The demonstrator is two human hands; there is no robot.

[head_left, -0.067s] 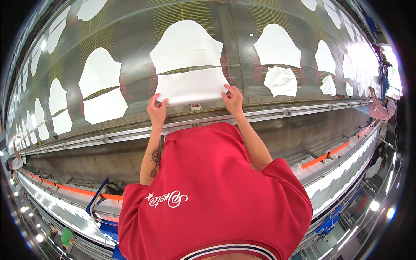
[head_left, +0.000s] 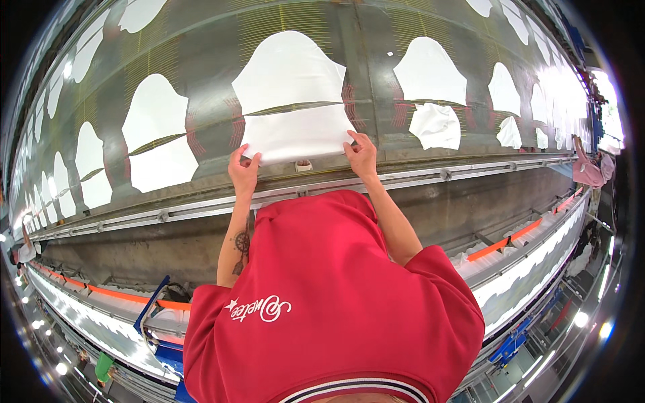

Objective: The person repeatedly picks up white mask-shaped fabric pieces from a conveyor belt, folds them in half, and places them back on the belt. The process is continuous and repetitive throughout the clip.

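Observation:
A white cut fabric piece [head_left: 295, 132] lies stretched across the near part of a long dark table [head_left: 222, 134]. My left hand [head_left: 243, 171] pinches its near left corner between thumb and fingers. At the near right corner, my right hand [head_left: 361, 154] grips the cloth the same way. The near edge of the cloth reaches over the table's front border. Just beyond it, with a narrow dark gap between, lies a larger dome-shaped white fabric piece [head_left: 290, 74], flat on the table. Yellow and red guide lines show around both pieces.
To the right, a crumpled white fabric piece [head_left: 435, 126] lies below a dome-shaped one [head_left: 430, 70]. Similar pairs run along the table on both sides. A metal rail [head_left: 403, 176] follows the near edge. Another person in pink [head_left: 591, 171] stands at the far right. Orange strips [head_left: 504, 240] line a parallel table behind me.

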